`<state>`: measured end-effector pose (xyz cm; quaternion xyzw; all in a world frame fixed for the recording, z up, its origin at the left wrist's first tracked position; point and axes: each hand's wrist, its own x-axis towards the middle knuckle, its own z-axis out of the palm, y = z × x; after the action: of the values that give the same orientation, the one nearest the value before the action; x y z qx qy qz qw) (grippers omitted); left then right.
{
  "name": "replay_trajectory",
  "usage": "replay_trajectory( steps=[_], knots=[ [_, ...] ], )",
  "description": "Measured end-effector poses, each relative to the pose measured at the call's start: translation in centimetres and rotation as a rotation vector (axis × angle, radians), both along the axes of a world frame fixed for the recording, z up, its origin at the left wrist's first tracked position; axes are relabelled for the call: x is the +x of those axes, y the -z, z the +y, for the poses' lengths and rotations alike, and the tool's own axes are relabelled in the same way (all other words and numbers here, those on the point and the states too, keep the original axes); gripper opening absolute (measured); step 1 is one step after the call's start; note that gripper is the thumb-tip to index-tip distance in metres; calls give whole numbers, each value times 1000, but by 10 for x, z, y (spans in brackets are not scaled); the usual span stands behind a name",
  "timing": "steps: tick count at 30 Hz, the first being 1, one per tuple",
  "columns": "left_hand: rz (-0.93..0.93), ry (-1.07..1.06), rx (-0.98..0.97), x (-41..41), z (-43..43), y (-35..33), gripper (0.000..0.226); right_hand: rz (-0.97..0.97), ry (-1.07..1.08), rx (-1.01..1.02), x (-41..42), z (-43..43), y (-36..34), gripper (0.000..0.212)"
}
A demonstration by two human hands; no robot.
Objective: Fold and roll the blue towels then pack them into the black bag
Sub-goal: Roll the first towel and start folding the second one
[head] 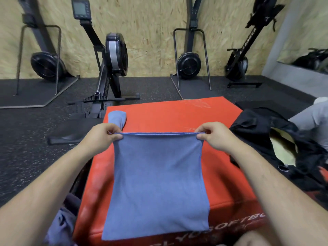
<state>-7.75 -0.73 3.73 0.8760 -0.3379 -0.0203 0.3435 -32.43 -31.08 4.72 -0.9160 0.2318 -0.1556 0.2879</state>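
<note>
Between pinching fingers [117, 137] stretches the blue towel [156, 183].

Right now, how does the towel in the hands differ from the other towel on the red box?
The held towel is spread flat; the rolled towel is a bundle. The left hand and right hand pinch the held towel's top corners; no hand holds the rolled towel. The held towel is near, the rolled towel at the red box's far left corner. Both are blue.
</note>
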Motion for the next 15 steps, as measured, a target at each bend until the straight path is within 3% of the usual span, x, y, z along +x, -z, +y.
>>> replay_trajectory(
  steps=[8, 12, 15],
  knots=[
    [167, -26, -197, -16, -6, -82, 8, -58, 47, 165, 1, 10, -72, 14],
    [152, -62, -328, 0, -22, -126, 9, -181, 128, 50, 23, 5, -119, 12],
    [35, -72, -382, 7, -27, -152, 5, -304, 165, -2, 30, 3, -148, 12]
  ],
)
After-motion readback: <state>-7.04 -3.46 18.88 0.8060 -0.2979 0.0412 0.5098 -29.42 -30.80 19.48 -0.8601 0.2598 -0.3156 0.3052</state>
